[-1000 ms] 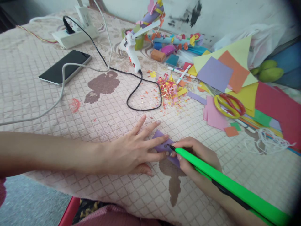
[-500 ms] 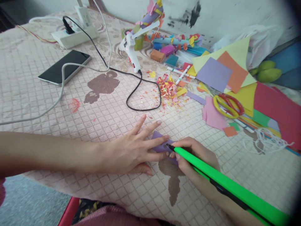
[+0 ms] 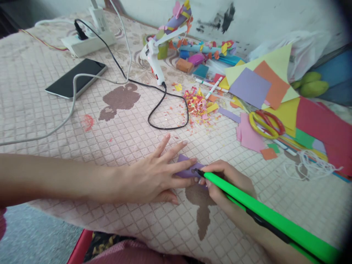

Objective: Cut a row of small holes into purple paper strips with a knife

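Pale, diamond-patterned cloth covers the table (image 3: 129, 135), which runs back to a whitish wall (image 3: 264, 18) smeared with black marks (image 3: 228, 16). Near the front edge, a small piece of purple paper (image 3: 188, 172) lies on the cloth, partly hidden by both hands. The left hand (image 3: 155, 174) is open and palm down, its fingers spread wide across the paper, two of them resting over it. The right hand (image 3: 231, 178) is closed around a bright green pen (image 3: 247, 200), pinching it close to its black tip. That tip meets the paper at a dark mark between two of the left fingers, while the pen's body slants toward the lower right corner.

Beyond the hands, a black cord (image 3: 167, 128) loops out from a white glue gun (image 3: 156, 66), just beside a heap of colourful paper scraps (image 3: 196, 102). To the right lie scissors (image 3: 264, 133) with yellow and red handles, overlapping coloured sheets (image 3: 250, 88) and a tangle of white string (image 3: 310, 165). A dark-screened phone (image 3: 77, 77) and a white power strip (image 3: 90, 43) occupy the far left.
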Demonstrator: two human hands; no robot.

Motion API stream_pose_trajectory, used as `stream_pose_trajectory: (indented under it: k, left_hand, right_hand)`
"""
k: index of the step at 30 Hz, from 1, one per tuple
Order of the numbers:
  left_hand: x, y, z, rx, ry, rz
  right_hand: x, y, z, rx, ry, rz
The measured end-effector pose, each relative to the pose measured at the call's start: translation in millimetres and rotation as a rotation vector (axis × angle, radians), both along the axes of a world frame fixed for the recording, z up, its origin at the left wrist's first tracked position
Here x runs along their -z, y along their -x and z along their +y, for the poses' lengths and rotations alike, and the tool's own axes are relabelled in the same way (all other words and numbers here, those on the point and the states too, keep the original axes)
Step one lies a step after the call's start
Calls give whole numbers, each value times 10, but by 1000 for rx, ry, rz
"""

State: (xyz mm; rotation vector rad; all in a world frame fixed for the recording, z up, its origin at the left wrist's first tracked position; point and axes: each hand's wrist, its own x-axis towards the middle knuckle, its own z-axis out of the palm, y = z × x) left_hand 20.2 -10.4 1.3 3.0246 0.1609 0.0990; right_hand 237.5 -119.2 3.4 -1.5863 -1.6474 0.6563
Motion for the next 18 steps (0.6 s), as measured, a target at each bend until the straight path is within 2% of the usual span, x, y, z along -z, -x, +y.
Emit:
stream_pose_trajectory:
  k: [13,18]
  left_hand:
    - [-5,8,1,-3,35,-24]
    - [-1,12,-1,-10,48,-15]
  right_hand:
    - [-37,16,24,76,27,82]
    - [12,-4,1,91,47,115]
